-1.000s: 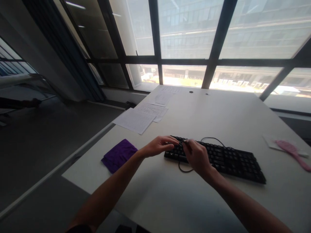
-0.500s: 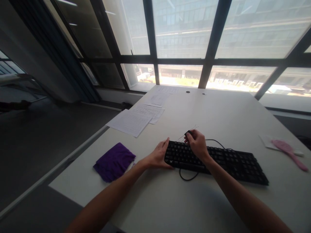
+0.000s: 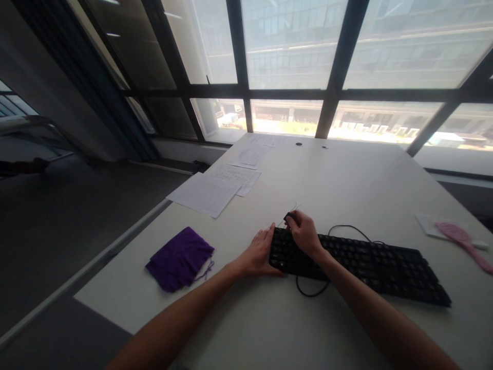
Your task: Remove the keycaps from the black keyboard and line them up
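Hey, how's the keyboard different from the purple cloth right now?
The keyboard is long and rigid; the purple cloth is shorter and creased. The left hand holds the keyboard's left end, while neither hand touches the purple cloth. Both are on the white table.

The left hand (image 3: 259, 257) grips the left end of a black keyboard (image 3: 358, 262) on a white table (image 3: 308, 180). The right hand (image 3: 304, 234), above the keys, pinches a small dark piece (image 3: 287, 217) with thin wires by it. A cable (image 3: 311, 295) loops out at the near edge. A purple cloth pouch (image 3: 180, 258) lies to the left, papers (image 3: 208, 192) beyond it, and a pink hairbrush (image 3: 458, 236) to the right.
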`<state>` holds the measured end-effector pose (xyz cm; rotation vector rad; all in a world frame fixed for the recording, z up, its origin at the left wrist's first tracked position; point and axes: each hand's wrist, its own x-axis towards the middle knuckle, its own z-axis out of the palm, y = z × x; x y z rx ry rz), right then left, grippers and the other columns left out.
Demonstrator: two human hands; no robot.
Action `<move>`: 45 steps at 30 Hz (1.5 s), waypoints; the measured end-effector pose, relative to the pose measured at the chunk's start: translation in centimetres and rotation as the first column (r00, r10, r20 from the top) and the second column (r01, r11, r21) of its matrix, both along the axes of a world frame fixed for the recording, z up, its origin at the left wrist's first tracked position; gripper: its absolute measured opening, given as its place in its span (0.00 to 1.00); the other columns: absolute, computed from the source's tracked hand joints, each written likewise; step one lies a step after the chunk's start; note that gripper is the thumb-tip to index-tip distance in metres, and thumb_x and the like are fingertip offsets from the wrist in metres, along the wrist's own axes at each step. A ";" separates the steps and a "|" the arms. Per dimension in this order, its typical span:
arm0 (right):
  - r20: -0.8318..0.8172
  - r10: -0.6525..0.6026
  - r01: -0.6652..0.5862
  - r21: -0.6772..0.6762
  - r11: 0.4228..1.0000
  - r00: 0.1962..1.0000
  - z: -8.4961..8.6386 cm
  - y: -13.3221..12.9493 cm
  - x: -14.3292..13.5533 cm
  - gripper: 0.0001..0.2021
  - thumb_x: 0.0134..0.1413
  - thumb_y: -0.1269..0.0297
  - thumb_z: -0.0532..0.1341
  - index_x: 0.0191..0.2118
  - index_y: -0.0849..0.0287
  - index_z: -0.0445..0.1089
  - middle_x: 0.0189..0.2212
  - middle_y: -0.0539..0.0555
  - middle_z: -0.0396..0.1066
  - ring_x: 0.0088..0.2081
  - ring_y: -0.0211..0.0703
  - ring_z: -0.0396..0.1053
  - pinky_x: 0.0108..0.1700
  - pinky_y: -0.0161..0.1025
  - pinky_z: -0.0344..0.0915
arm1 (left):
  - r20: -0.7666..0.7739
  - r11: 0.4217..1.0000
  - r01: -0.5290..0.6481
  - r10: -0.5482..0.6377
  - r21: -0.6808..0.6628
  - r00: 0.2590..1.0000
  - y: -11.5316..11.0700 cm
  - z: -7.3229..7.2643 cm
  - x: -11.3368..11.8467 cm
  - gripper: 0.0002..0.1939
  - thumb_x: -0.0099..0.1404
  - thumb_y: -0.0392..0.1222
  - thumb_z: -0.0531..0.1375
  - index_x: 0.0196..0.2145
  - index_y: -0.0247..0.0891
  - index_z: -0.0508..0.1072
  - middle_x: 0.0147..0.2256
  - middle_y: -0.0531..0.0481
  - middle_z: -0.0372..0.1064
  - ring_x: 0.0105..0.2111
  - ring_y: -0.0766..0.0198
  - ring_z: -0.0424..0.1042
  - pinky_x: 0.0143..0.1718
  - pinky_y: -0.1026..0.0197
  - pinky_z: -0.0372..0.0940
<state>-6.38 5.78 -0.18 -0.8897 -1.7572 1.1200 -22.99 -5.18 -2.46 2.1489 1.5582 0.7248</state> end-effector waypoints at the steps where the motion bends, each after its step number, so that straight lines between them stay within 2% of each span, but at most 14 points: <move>1: 0.004 0.006 -0.006 0.002 1.000 1.000 0.0 0.0 -0.1 0.09 0.61 0.59 0.58 0.33 0.57 0.67 0.24 0.52 0.72 0.28 0.44 0.72 0.34 0.39 0.66 | 0.000 1.000 0.001 -0.001 -0.003 1.000 0.0 -0.1 0.0 0.75 0.42 0.63 0.73 0.70 0.36 0.28 0.64 0.27 0.50 0.63 0.31 0.52 0.62 0.32 0.50; 4: 0.044 0.033 -0.035 0.048 0.998 0.998 0.3 -0.1 -0.2 0.08 0.61 0.61 0.57 0.33 0.57 0.68 0.25 0.51 0.72 0.28 0.43 0.70 0.33 0.38 0.64 | -0.013 1.000 0.003 -0.003 -0.002 1.000 0.1 -0.2 -0.1 0.76 0.41 0.64 0.72 0.70 0.36 0.27 0.65 0.27 0.49 0.63 0.31 0.51 0.62 0.32 0.50; 9: 0.169 0.100 -0.135 0.205 0.969 0.980 0.8 -0.3 -0.2 0.09 0.62 0.66 0.56 0.30 0.57 0.66 0.24 0.50 0.68 0.28 0.41 0.65 0.34 0.37 0.60 | 0.005 0.999 0.018 -0.018 0.035 1.000 0.2 -0.1 -0.1 0.74 0.42 0.64 0.72 0.70 0.39 0.31 0.66 0.29 0.47 0.63 0.32 0.52 0.62 0.33 0.52; 13: 0.235 0.136 -0.209 0.324 0.923 0.963 0.8 -0.8 -0.1 0.09 0.64 0.68 0.54 0.31 0.57 0.65 0.30 0.52 0.69 0.32 0.41 0.65 0.37 0.37 0.60 | 0.033 1.000 0.025 -0.026 0.017 0.999 0.2 0.3 -0.1 0.71 0.41 0.62 0.73 0.70 0.39 0.37 0.64 0.30 0.51 0.62 0.32 0.54 0.61 0.33 0.53; 16: 0.308 0.155 -0.264 0.353 0.898 0.939 0.8 -1.0 -0.2 0.07 0.66 0.68 0.53 0.34 0.56 0.65 0.33 0.53 0.69 0.33 0.42 0.66 0.38 0.36 0.60 | 0.094 0.998 0.059 -0.057 -0.018 0.994 0.4 0.4 -0.6 0.66 0.42 0.61 0.73 0.69 0.38 0.43 0.64 0.31 0.51 0.63 0.32 0.52 0.61 0.35 0.53; 18: 0.343 0.149 -0.274 0.351 0.895 0.927 0.7 -1.0 -0.5 0.07 0.66 0.68 0.53 0.35 0.56 0.65 0.34 0.54 0.69 0.33 0.41 0.66 0.37 0.36 0.60 | 0.159 0.997 0.054 -0.046 -0.046 0.986 0.9 0.6 -1.0 0.58 0.50 0.59 0.70 0.69 0.37 0.46 0.65 0.32 0.50 0.64 0.37 0.52 0.62 0.38 0.53; 20: 0.354 0.154 -0.281 0.343 0.896 0.922 0.6 -0.8 -0.7 0.07 0.66 0.68 0.53 0.35 0.57 0.65 0.34 0.54 0.69 0.33 0.41 0.66 0.37 0.36 0.60 | 0.218 0.997 0.022 -0.006 -0.069 0.976 1.8 1.0 -1.2 0.42 0.60 0.55 0.65 0.65 0.37 0.55 0.62 0.35 0.57 0.62 0.44 0.58 0.61 0.44 0.56; 22: 0.329 0.156 -0.269 0.334 0.903 0.931 0.3 -0.6 -0.9 0.08 0.66 0.69 0.53 0.34 0.57 0.65 0.34 0.54 0.69 0.34 0.41 0.66 0.38 0.36 0.60 | 0.246 0.997 0.000 0.020 -0.081 0.969 3.0 1.6 -1.3 0.24 0.66 0.51 0.60 0.56 0.37 0.68 0.54 0.40 0.67 0.54 0.50 0.66 0.57 0.50 0.61; 24: 0.277 0.138 -0.227 0.322 0.919 0.951 0.0 -0.5 -1.0 0.08 0.65 0.69 0.54 0.33 0.57 0.65 0.34 0.54 0.69 0.34 0.41 0.66 0.38 0.36 0.61 | 0.241 0.996 -0.016 0.037 -0.087 0.970 4.3 2.1 -1.3 0.14 0.67 0.49 0.58 0.44 0.37 0.74 0.43 0.45 0.73 0.44 0.56 0.71 0.48 0.56 0.66; 27: 0.207 0.104 -0.164 0.296 0.941 0.973 -0.6 -0.6 -0.8 0.08 0.64 0.69 0.56 0.31 0.57 0.65 0.32 0.53 0.68 0.34 0.41 0.66 0.38 0.36 0.61 | 0.215 0.994 -0.079 0.093 -0.073 0.972 5.5 2.3 -0.9 0.14 0.66 0.49 0.58 0.33 0.35 0.75 0.32 0.49 0.72 0.33 0.61 0.69 0.36 0.61 0.64; 29: 0.183 0.098 -0.147 0.278 0.949 0.978 -0.8 -0.6 -0.7 0.08 0.63 0.69 0.57 0.31 0.57 0.65 0.31 0.52 0.68 0.33 0.41 0.66 0.38 0.36 0.61 | 0.224 0.992 -0.115 0.122 -0.045 0.967 5.6 2.1 -0.7 0.14 0.66 0.49 0.59 0.30 0.35 0.75 0.29 0.50 0.71 0.31 0.63 0.68 0.34 0.63 0.63; 34: 0.171 0.098 -0.140 0.256 0.957 0.980 -1.0 -0.6 -0.6 0.08 0.60 0.70 0.58 0.29 0.58 0.65 0.30 0.52 0.68 0.32 0.41 0.65 0.37 0.36 0.60 | 0.306 0.991 -0.131 0.125 -0.002 0.944 4.9 1.7 -0.2 0.12 0.67 0.48 0.59 0.36 0.37 0.78 0.36 0.48 0.74 0.37 0.61 0.72 0.40 0.62 0.65; 38: 0.121 0.105 -0.129 0.217 0.967 0.987 -0.9 -0.3 -0.6 0.09 0.60 0.69 0.57 0.28 0.58 0.67 0.29 0.52 0.69 0.32 0.41 0.65 0.37 0.36 0.61 | 0.331 0.990 -0.143 0.141 -0.018 0.933 4.9 1.8 -0.2 0.10 0.66 0.45 0.60 0.36 0.39 0.80 0.37 0.48 0.76 0.39 0.60 0.73 0.42 0.61 0.66; 45: -0.002 0.076 -0.076 0.029 0.997 0.997 -1.1 0.4 -0.6 0.08 0.57 0.64 0.60 0.29 0.59 0.72 0.22 0.50 0.70 0.27 0.40 0.66 0.32 0.35 0.62 | 0.291 0.983 -0.172 0.145 0.070 0.946 5.2 1.5 -0.1 0.08 0.66 0.43 0.61 0.38 0.41 0.80 0.36 0.49 0.76 0.37 0.61 0.74 0.41 0.61 0.67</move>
